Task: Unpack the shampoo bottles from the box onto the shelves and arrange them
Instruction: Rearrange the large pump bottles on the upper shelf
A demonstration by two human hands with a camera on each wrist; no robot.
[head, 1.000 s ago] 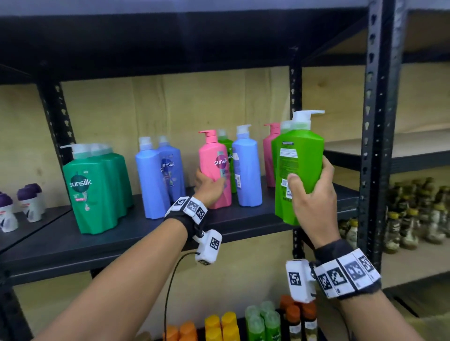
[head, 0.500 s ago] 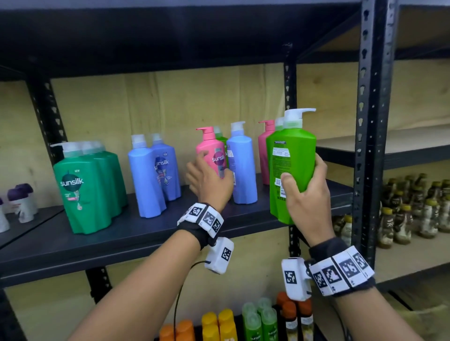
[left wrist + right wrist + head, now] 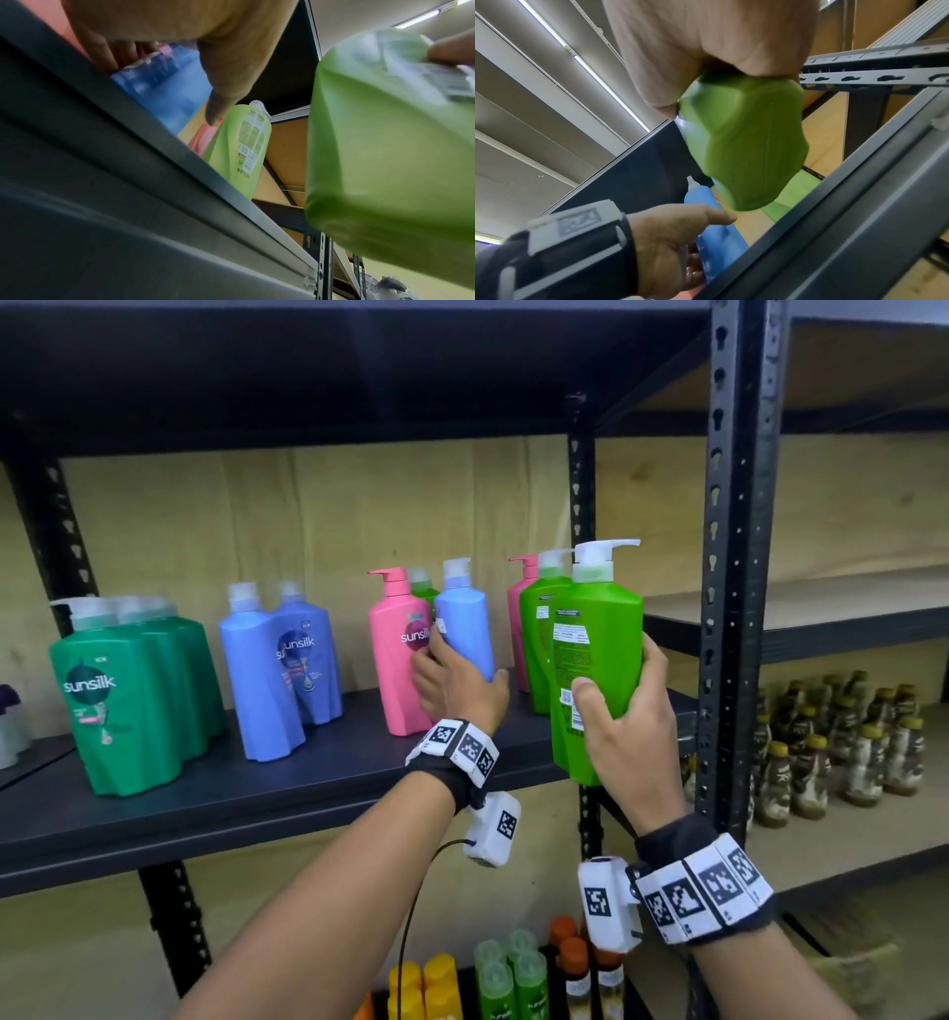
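Observation:
My right hand (image 3: 619, 675) grips a light green pump bottle (image 3: 598, 649) upright in the air, just in front of the right end of the dark shelf (image 3: 308, 778). Its base (image 3: 744, 142) hangs clear of the shelf edge. My left hand (image 3: 464, 667) grips a blue bottle (image 3: 464, 629) standing on the shelf, fingers between it and the pink bottle (image 3: 398, 649), thumb on its right side. Behind the held bottle stand another light green bottle (image 3: 536, 634) and a second pink one (image 3: 516, 618). No box is in view.
Dark green bottles (image 3: 133, 690) and a pair of blue bottles (image 3: 282, 660) stand further left on the shelf. A black upright post (image 3: 734, 557) rises just right of my right hand. Small bottles (image 3: 503, 973) fill the shelf below; brown bottles (image 3: 847, 747) stand at the right.
My left hand left the pink bottle, moved right and took hold of the blue bottle. My right hand kept the green bottle in about the same place.

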